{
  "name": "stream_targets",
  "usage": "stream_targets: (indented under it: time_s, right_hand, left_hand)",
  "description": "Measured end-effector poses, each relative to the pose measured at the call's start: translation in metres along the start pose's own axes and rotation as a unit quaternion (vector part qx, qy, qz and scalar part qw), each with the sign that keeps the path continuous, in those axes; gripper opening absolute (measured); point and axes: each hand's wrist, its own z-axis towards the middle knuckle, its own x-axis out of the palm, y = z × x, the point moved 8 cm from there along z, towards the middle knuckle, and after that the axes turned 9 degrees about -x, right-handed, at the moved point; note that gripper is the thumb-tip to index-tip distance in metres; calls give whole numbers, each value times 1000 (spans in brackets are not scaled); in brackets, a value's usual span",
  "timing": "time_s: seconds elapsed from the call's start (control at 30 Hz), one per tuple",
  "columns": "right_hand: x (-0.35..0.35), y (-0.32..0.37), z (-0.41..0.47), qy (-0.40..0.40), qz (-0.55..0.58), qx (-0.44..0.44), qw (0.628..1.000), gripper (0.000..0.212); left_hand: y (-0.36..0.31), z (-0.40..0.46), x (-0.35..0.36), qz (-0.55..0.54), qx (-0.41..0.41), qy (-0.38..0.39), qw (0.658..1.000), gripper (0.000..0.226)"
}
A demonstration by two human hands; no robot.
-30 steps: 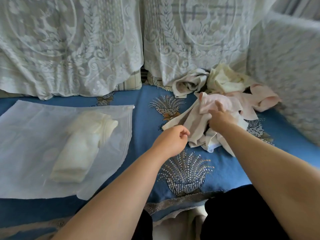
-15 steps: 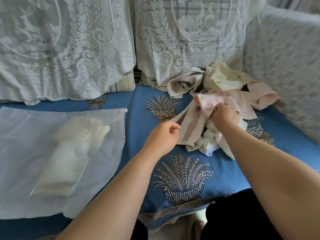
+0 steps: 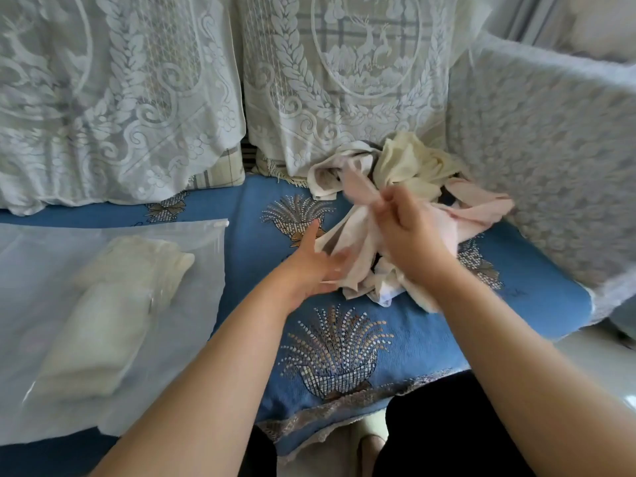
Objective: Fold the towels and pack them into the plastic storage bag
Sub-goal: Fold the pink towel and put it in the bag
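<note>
Now the crumpled pale pink towel (image 3: pixel 358 242) rises off the heap at two o'clock, bunched in the right hand (image 3: pixel 409 235)'s fist; the left hand (image 3: pixel 313 266), pinched shut a moment ago, has spread under its hanging edge. Folding comes next. At nine o'clock, the translucent plastic storage bag (image 3: pixel 69 390) holds folded cream towels (image 3: pixel 113 311).

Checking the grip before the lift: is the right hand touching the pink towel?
Touching. The head view shows the right hand closed around a bunched part of the pink towel, with cloth emerging above its fingers and no gap.
</note>
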Motion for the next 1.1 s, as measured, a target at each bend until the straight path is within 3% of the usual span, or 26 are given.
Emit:
stream_targets:
  time_s: [0.07, 0.1, 0.17, 0.23, 0.27, 0.33, 0.4, 0.43, 0.47, 0.5, 0.57, 0.6, 0.63, 0.73, 0.77, 0.83, 0.9, 1.0, 1.1]
  right_hand:
    - [35, 21, -31, 137, 135, 23, 981, 15]
    - [56, 29, -49, 214, 218, 36, 952, 15]
    - [87, 36, -79, 331, 270, 36, 904, 15]
    - [105, 31, -95, 398, 239, 23, 885, 20]
    - [107, 26, -94, 391, 236, 38, 889, 25]
    - [88, -3, -72, 261, 212, 99, 937, 35]
    - [47, -49, -50, 92, 67, 152, 982, 37]
    - [30, -76, -44, 62, -23, 179, 982, 35]
    - [18, -104, -42, 79, -118, 211, 967, 36]
    - [15, -134, -44, 141, -210, 243, 936, 48]
    - [14, -183, -59, 268, -299, 298, 866, 77]
    - [14, -197, -64, 285, -296, 312, 857, 81]
    - [12, -198, -65, 270, -281, 309, 867, 78]
    - [11, -150, -46, 133, -210, 146, 957, 44]
    - [17, -123, -43, 102, -167, 71, 978, 43]
    - [40, -63, -50, 90, -67, -69, 991, 64]
    - [70, -20, -67, 146, 6, -133, 980, 70]
    - [93, -8, -76, 231, 54, -47, 970, 62]
    - [83, -21, -64, 274, -41, -6, 961, 37]
  left_hand:
    - [0, -2, 9, -153, -68, 98, 981, 38]
    - [1, -4, 9, -171, -98, 121, 973, 42]
    - [9, -2, 0, -98, -127, 118, 980, 54]
    - [8, -2, -5, 24, -77, 95, 992, 38]
    - [7, -2, -8, 43, -50, 71, 995, 33]
    - [2, -9, -14, 0, -24, 60, 998, 32]
    - [-1, -17, -28, -20, -20, 49, 998, 33]
    - [-1, -20, -37, 22, -29, 29, 999, 33]
    - [2, -19, -49, 116, -40, -12, 992, 31]
    - [5, -18, -61, 257, -54, -55, 963, 29]
    - [19, -13, -72, 520, -99, -86, 844, 26]
    - [25, -12, -73, 574, -117, -91, 805, 32]
    - [31, -13, -73, 579, -134, -90, 799, 36]
    - [19, -16, -52, 465, -43, -76, 881, 22]
    - [10, -20, -42, 410, 9, -71, 909, 16]
    - [-3, -35, -17, 348, 74, -49, 933, 12]
    - [-2, -41, 1, 397, 87, -49, 912, 16]
    - [0, -47, 9, 511, 101, -89, 849, 11]
    - [-14, -52, -13, 469, 149, -170, 854, 8]
